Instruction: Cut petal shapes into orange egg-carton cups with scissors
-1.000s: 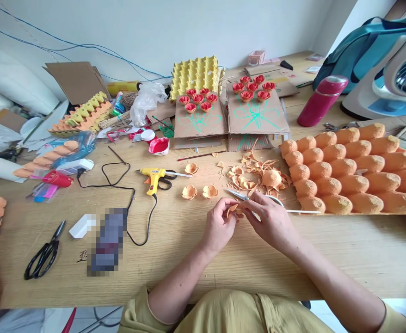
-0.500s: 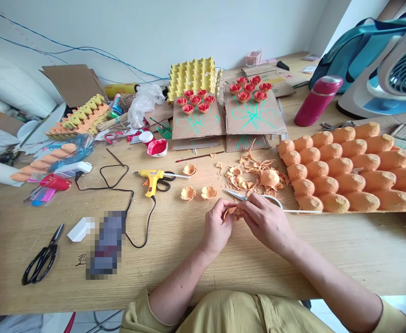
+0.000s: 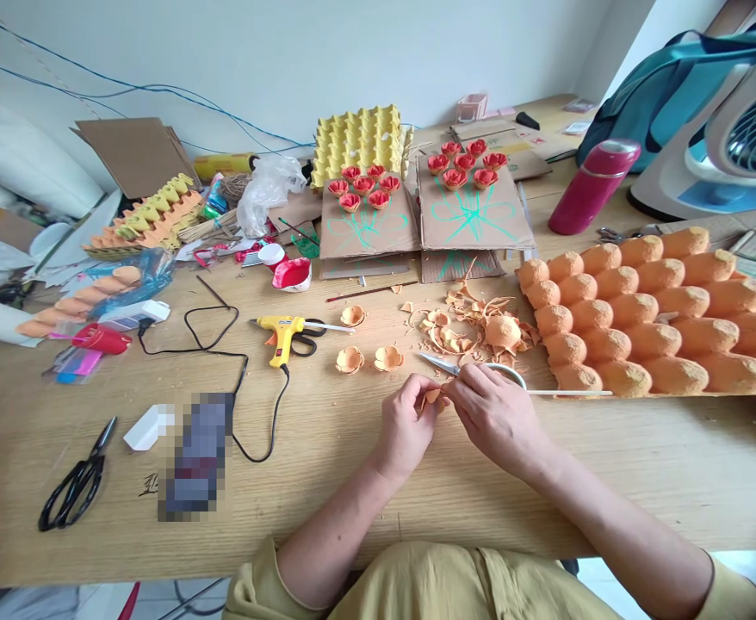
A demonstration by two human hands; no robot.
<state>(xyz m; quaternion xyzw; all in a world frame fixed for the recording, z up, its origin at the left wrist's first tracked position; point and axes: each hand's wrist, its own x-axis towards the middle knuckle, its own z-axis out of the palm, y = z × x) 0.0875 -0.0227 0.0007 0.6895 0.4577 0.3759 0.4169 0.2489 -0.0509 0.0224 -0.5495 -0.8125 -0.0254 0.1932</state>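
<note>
My left hand [image 3: 410,424] pinches a small orange egg-carton piece [image 3: 434,396], mostly hidden by the fingers. My right hand [image 3: 491,413] is closed on the same piece from the other side, fingertips meeting the left ones. Just behind my right hand lie white-handled scissors [image 3: 441,362], blades pointing left; the hand covers their middle. Beyond the hands stand orange egg-carton cups cut into petal shapes: one cup [image 3: 350,360], a second cup [image 3: 389,358] beside it and a third cup [image 3: 353,316] farther back. Torn orange scraps [image 3: 461,331] lie to their right.
An orange egg tray [image 3: 629,327] fills the right side. A yellow glue gun [image 3: 282,336] with a cord lies left of the cups, and black scissors [image 3: 77,482] at the front left. Cardboard sheets [image 3: 474,211] bear red flowers. A pink bottle [image 3: 594,187] stands behind the tray.
My fingers have shifted slightly on the orange piece, and it shows at a different angle. At the left edge, another person's orange-and-black carton strip has moved mostly out of view.
</note>
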